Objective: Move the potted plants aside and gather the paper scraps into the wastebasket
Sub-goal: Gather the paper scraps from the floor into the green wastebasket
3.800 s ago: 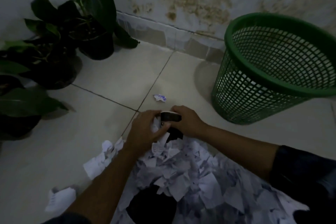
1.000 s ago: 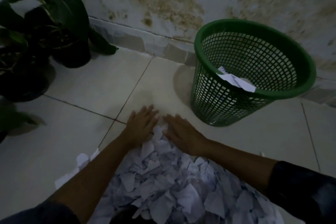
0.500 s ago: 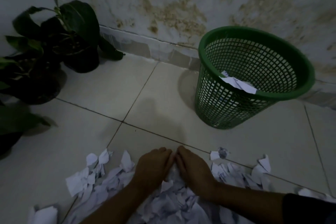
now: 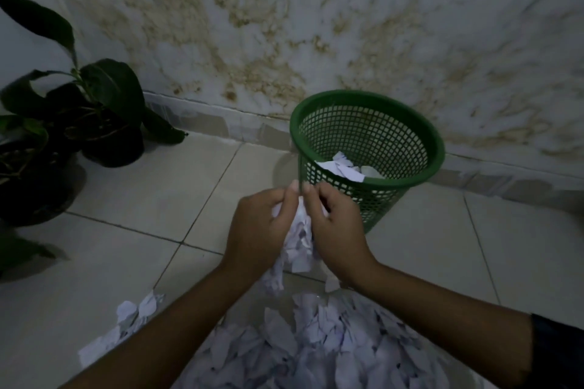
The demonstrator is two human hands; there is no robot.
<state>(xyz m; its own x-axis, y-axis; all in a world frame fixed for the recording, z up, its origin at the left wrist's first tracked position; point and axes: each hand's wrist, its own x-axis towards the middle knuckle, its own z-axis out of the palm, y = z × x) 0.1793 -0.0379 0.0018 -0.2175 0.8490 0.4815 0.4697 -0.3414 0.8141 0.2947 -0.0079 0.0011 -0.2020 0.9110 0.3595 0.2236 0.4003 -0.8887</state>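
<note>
My left hand (image 4: pixel 257 230) and my right hand (image 4: pixel 336 229) are cupped together above the floor, holding a bunch of white paper scraps (image 4: pixel 298 241) between them; some pieces dangle below. They hover just in front of the green mesh wastebasket (image 4: pixel 410 181), which stands by the wall with a few scraps inside (image 4: pixel 343 167). A large pile of torn paper (image 4: pixel 316 344) covers the floor beneath my forearms. Dark potted plants (image 4: pixel 104 123) stand at the left against the wall.
A stained wall runs behind the basket. Loose scraps (image 4: pixel 132 316) lie left of the main pile. Another dark pot (image 4: pixel 28 186) and leaves sit at the far left edge. Pale floor tiles (image 4: pixel 521 246) stretch right of the basket.
Both hands scooped scraps from the pile on the floor and lifted them up toward the wastebasket. The view rose, showing more wall.
</note>
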